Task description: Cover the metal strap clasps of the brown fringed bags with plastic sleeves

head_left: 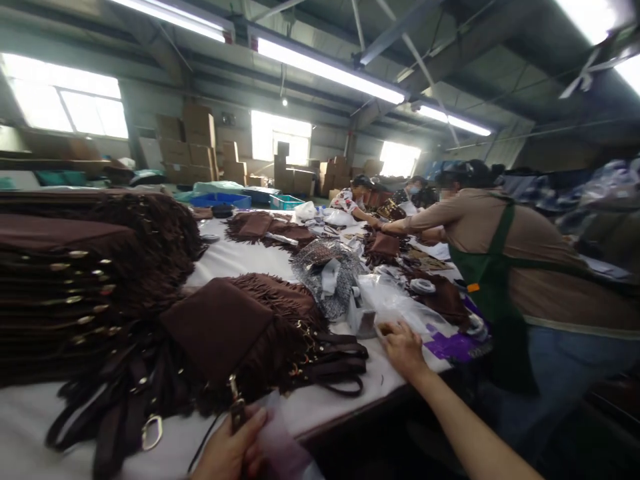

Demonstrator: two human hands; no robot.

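Observation:
At the bottom, my left hand [231, 445] is closed around a dark brown strap [238, 411] with a gold-coloured metal clasp at its top. Translucent plastic film [283, 440] hangs beside those fingers; whether they grip it too is unclear. Near the table's front edge, my right hand [404, 347] has its fingers pinched at the near end of a clear plastic bag [387, 299]. A brown fringed bag [217, 327] lies between the hands and the tall stack, with straps and metal hooks around it.
A high stack of brown fringed bags [65, 293] stands on the left of the white table [225, 260]. A small grey box [361, 315] and crumpled netted plastic [327, 273] lie ahead. A co-worker in a green apron [493, 280] leans over the table's right side; others work beyond.

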